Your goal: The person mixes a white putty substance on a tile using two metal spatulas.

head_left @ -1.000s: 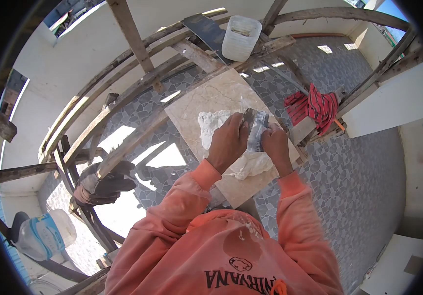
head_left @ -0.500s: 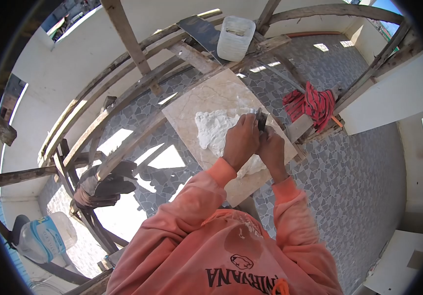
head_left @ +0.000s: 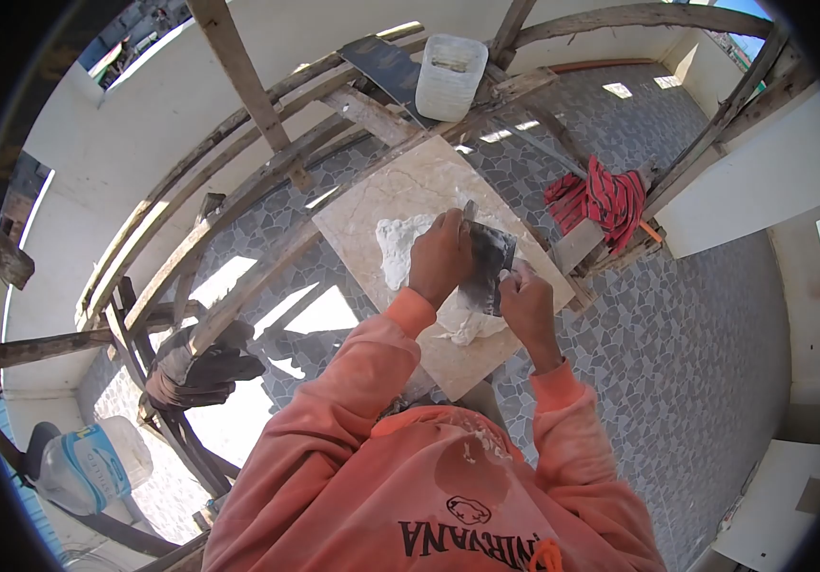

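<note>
A square beige marbled board (head_left: 372,191) lies in the middle with white paste (head_left: 397,250) spread on it. Above the paste my left hand (head_left: 441,257) is closed on a dark flat blade (head_left: 489,262), whose broad face now shows. My right hand (head_left: 528,303) is closed at the blade's right edge, thumb and fingers together; it may hold a second tool, but that is too small to make out. Part of the paste is hidden behind the left hand and the blade.
A whitish plastic container (head_left: 451,78) stands on planks beyond the board, beside a dark sheet (head_left: 386,76). A red striped cloth (head_left: 605,200) hangs at right. Dark cloth (head_left: 202,364) and a labelled plastic bottle (head_left: 95,465) are at left, among wooden poles (head_left: 243,76).
My hands have moved apart: the left to the left, the right slightly down and right. The dark blade has turned from a narrow, edge-on view to its broad face.
</note>
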A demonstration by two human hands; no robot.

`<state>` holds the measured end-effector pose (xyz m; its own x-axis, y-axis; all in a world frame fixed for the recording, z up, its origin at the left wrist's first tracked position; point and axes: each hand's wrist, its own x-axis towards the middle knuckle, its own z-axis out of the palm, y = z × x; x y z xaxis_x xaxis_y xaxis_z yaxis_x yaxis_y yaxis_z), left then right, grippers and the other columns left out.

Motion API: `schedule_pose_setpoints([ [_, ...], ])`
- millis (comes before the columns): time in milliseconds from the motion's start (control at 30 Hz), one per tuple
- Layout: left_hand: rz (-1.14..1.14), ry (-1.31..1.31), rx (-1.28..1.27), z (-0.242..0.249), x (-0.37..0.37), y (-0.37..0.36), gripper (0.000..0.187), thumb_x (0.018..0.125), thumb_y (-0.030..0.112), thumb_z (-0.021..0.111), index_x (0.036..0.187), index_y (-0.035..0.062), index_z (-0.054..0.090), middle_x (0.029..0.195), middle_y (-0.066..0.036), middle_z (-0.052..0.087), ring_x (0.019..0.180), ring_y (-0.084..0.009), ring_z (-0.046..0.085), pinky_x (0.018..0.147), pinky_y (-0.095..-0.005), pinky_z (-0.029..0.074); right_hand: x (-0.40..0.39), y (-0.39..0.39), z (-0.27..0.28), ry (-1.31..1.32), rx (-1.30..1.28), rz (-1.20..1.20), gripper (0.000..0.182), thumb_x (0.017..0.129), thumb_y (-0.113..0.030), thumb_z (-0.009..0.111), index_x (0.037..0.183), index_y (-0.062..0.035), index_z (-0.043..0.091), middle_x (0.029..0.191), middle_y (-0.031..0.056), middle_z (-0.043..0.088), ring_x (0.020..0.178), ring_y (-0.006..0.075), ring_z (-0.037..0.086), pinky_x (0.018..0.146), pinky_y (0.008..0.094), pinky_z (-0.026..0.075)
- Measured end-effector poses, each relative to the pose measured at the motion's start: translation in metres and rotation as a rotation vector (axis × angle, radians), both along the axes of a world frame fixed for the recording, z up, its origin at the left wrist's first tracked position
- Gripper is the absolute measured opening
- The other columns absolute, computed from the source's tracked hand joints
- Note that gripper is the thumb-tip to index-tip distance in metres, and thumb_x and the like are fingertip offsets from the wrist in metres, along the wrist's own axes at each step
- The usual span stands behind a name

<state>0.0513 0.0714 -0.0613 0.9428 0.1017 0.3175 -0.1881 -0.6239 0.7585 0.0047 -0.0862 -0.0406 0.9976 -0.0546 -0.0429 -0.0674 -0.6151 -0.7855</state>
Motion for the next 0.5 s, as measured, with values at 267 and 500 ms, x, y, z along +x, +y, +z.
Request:
schedule_pose_setpoints([
  [267, -0.006, -0.053, -0.058, 0.001, -0.003, 0.023, 0.017, 0.092, 0.015, 0.06, 0.103, 0.0025, 0.057, 0.092, -0.024, 0.066, 0.081, -0.0447, 0.063, 0.069, -0.0501, 0.049, 0.017, -0.038, -0.056, 0.131, 0.454, -0.234, 0.022, 0.088, -0.015, 0.06, 0.101, 0.0014, 0.066, 0.071, -0.0008, 0.058, 0.06, 0.0089, 0.054, 0.057, 0.0268, 0.045],
  [500, 0.016, -0.013, -0.034, 0.009, -0.007, 0.038, 0.018, 0.092, 0.015, 0.058, 0.104, 0.0019, 0.056, 0.091, -0.024, 0.066, 0.081, -0.0444, 0.063, 0.068, -0.0509, 0.049, 0.018, -0.035, -0.032, 0.285, 0.843, -0.256, 0.027, 0.087, -0.008, 0.064, 0.111, 0.0025, 0.058, 0.085, 0.0043, 0.066, 0.075, 0.012, 0.063, 0.064, 0.0302, 0.052],
])
